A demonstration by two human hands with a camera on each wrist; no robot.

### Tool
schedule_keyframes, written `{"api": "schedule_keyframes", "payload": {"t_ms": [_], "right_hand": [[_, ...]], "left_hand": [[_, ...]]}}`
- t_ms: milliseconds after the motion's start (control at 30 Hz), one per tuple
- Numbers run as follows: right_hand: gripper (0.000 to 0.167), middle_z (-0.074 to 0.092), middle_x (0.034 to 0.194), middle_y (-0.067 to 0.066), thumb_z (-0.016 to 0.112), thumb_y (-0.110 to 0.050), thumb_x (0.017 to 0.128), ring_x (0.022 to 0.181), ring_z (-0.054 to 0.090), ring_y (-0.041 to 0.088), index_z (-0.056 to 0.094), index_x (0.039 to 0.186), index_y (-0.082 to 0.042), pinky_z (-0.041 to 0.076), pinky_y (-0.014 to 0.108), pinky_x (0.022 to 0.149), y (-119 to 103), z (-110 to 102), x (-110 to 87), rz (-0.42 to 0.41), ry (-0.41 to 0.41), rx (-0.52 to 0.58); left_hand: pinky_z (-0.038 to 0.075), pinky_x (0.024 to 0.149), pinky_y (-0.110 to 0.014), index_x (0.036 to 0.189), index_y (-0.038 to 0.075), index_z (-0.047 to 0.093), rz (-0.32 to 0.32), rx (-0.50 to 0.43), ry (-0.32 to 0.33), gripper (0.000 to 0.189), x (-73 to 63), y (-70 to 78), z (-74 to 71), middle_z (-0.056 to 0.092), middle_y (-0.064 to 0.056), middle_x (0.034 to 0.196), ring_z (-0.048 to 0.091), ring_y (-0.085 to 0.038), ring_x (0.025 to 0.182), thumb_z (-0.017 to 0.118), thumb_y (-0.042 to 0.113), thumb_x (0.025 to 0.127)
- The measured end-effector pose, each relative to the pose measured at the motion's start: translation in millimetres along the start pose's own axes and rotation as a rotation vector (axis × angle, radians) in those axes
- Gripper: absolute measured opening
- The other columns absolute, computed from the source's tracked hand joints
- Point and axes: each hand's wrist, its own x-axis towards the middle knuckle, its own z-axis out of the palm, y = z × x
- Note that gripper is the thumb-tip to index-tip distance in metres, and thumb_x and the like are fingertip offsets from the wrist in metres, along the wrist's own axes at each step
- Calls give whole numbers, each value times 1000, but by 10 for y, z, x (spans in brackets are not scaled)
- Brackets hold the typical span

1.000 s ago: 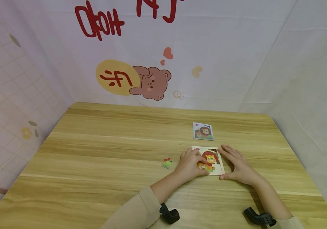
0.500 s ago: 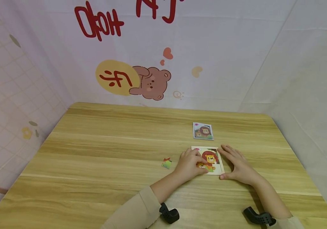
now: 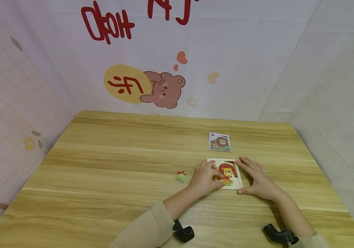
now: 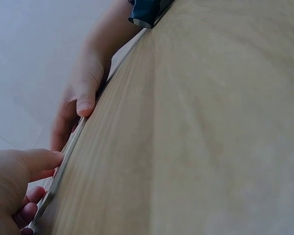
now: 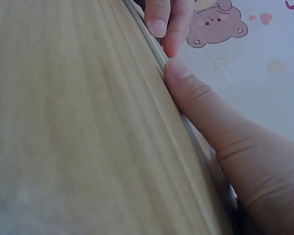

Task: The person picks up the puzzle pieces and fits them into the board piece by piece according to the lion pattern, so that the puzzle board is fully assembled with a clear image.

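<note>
A square wooden lion jigsaw puzzle [image 3: 227,168] in a pale frame lies on the table between my hands. My left hand [image 3: 206,177] reaches over its left side, thumb and index finger pinching at the puzzle piece with a lion cub [image 3: 217,179]. That hand hides the left part of the picture. Beyond the right edge, my right hand [image 3: 258,181] is spread, its thumb at the lower right corner and its fingertips near the upper one. A loose green and red puzzle piece [image 3: 180,176] lies left of my left hand. The lower right of the puzzle shows bare pale backing.
Behind the puzzle lies a small picture card [image 3: 220,142] with the same lion scene. The wooden table [image 3: 102,165] meets a printed fabric backdrop [image 3: 226,62] at the back, with fabric on both sides. Each wrist wears a black camera mount [image 3: 183,233].
My left thumb and index finger have shifted very slightly left on the puzzle. My right hand, the loose piece and the card stay where they were.
</note>
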Motion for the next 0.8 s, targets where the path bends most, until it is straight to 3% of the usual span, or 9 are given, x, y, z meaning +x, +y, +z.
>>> {"api": "schedule_keyframes", "payload": {"t_ms": [200, 467, 633, 800], "right_hand": [[102, 24, 153, 20, 84, -48, 66, 139, 13, 43, 36, 148, -10, 5, 59, 108, 12, 7, 0, -4, 1, -2], [104, 24, 154, 18, 84, -49, 64, 140, 13, 41, 35, 149, -13, 6, 58, 108, 48, 23, -10, 6, -4, -10], [103, 24, 154, 18, 84, -49, 65, 140, 13, 42, 35, 149, -13, 6, 58, 108, 50, 28, -8, 6, -1, -8], [104, 23, 154, 19, 84, -48, 65, 140, 11, 43, 35, 149, -11, 4, 61, 107, 39, 22, -7, 2, -4, 11]], "left_hand": [[36, 92, -31, 91, 28, 79, -8, 20, 25, 18, -11, 24, 7, 51, 13, 87, 41, -6, 87, 80, 37, 75], [35, 77, -26, 84, 28, 79, -58, -5, 51, 12, -6, 62, 28, 50, 14, 83, 41, -6, 84, 81, 34, 74], [35, 82, -28, 90, 27, 78, -28, -21, 47, 17, -27, 24, 34, 51, 13, 88, 42, -7, 88, 80, 35, 77], [36, 78, -24, 97, 22, 77, 26, -97, 83, 23, -84, -29, -71, 54, 10, 91, 44, -7, 88, 80, 35, 78]]}}
